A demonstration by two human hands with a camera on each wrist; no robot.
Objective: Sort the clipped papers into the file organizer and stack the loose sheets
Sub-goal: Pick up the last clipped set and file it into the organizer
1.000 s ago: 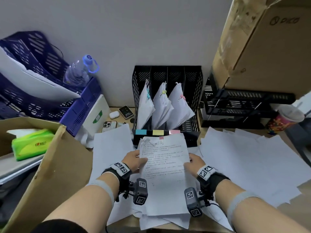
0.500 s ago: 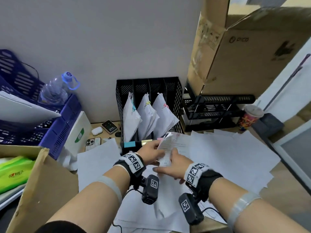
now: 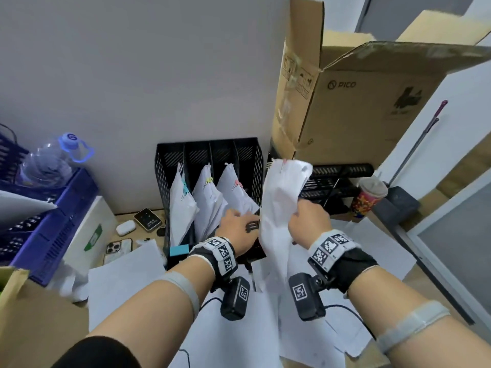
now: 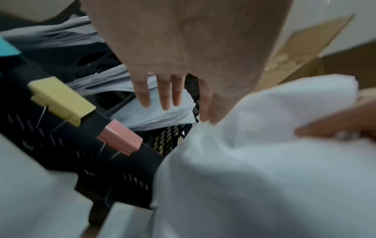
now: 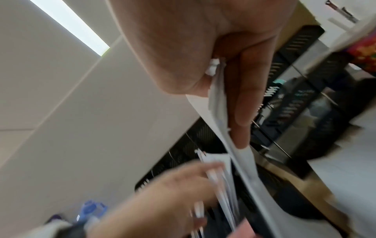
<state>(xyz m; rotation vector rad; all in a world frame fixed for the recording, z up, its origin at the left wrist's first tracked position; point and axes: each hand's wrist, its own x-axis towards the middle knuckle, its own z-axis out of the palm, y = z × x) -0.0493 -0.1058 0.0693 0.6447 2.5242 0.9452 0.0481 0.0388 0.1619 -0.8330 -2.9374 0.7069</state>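
A black file organizer (image 3: 253, 155) stands against the wall with three clipped bundles (image 3: 183, 205) leaning in its slots. Its front edge carries a yellow clip (image 4: 61, 99) and a pink clip (image 4: 120, 136). My right hand (image 3: 305, 217) pinches a clipped bundle (image 3: 279, 197) and holds it upright just right of the organizer. A small pink clip shows at its top. My left hand (image 3: 235, 225) reaches into the pink slot. Its straight fingers (image 4: 164, 95) touch the papers there. Loose sheets (image 3: 372, 251) cover the table in front.
A large cardboard box (image 3: 358, 102) sits on black letter trays (image 3: 340, 181) right of the organizer, with a paper cup (image 3: 368, 196) beside them. Blue crates (image 3: 53, 208), a water bottle (image 3: 50, 160), a phone (image 3: 118, 247) and a brown box (image 3: 34, 314) crowd the left.
The bundle lay flat in both hands. Now my right hand alone holds it raised upright, and my left hand has let go and moved into the organizer slot. The view has swung right.
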